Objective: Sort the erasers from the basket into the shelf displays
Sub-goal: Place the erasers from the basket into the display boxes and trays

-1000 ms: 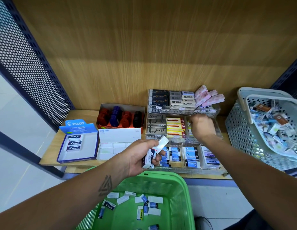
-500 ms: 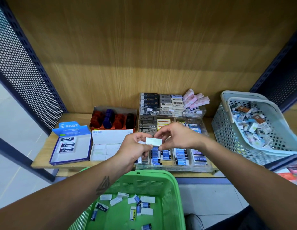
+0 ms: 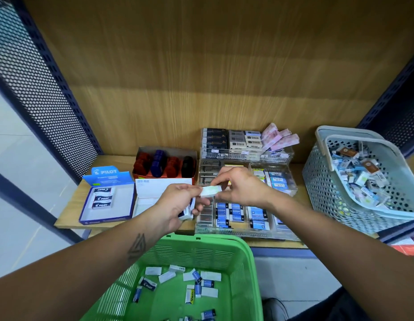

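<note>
A white eraser (image 3: 210, 190) is pinched between both hands over the shelf. My left hand (image 3: 178, 205) holds its left end with thumb and fingers and also grips a small stack of erasers (image 3: 187, 210) in the palm. My right hand (image 3: 241, 189) pinches the eraser's right end. Below them stands the green basket (image 3: 252, 269) with several loose erasers (image 3: 194, 283) on its bottom. Behind the hands is the clear tiered display (image 3: 247, 232), its compartments filled with blue, black, yellow and pink erasers.
A blue Pilot box (image 3: 104, 205) with three erasers and a white box (image 3: 155, 184) sit at the shelf's left. A red box of stamps (image 3: 166, 165) stands behind them. A pale grey basket (image 3: 328, 181) full of erasers is at right. Perforated panels flank the shelf.
My right hand came back from the display's middle tier to my left hand and took hold of the white eraser. The view shifted slightly right.
</note>
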### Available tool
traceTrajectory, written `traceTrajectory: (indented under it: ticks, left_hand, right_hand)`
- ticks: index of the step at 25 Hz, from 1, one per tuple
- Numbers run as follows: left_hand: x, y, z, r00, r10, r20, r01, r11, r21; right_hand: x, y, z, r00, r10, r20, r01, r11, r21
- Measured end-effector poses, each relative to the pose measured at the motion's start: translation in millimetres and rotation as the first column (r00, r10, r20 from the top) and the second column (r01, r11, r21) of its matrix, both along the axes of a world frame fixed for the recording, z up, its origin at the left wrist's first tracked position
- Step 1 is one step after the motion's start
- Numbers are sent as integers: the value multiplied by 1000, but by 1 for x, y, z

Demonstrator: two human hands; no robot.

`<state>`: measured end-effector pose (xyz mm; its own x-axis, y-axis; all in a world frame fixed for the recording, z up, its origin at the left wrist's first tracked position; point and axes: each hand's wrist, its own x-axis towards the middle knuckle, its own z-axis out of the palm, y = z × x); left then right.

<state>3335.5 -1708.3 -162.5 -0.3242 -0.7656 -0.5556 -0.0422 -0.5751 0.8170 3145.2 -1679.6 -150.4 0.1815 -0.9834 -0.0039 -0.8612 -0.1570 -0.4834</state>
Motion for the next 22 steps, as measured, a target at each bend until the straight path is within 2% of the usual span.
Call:
traceTrajectory:
  ticks: [3,6,9,13,15,17,19,22]
  left_hand:
    - [40,-20,-4,992,103,69,-109,989,98]
    - [81,-36,-9,981,192,34,-194,946,259]
    - [111,-45,-16,990,127,60,-136,971,195]
    - [126,-44,-37,992,38,117,-48,995,82]
    - [127,-42,-46,978,27,205,-20,999,-35]
    - [127,-39,-53,952,-67,299,104,988,-110]
    - [127,-36,-55,930,-172,325,209,974,-84]
    - [127,-34,-52,941,-178,289,188,982,-4]
  right_hand:
    - [36,-14,-5,996,-13,-90,13,1000,1]
    - [66,-25,-18,984,-45,-170,54,997,50]
    - [92,-32,-32,944,-5,-331,44,993,110]
    - [114,-36,-37,888,28,-459,33,992,125]
    - [117,-37,-36,854,37,-519,34,991,128]
    - [121,-39,-39,846,42,-532,31,991,127]
    - [122,-43,-47,839,37,-543,42,990,132]
    - [125,-48,-62,794,60,-605,42,987,152]
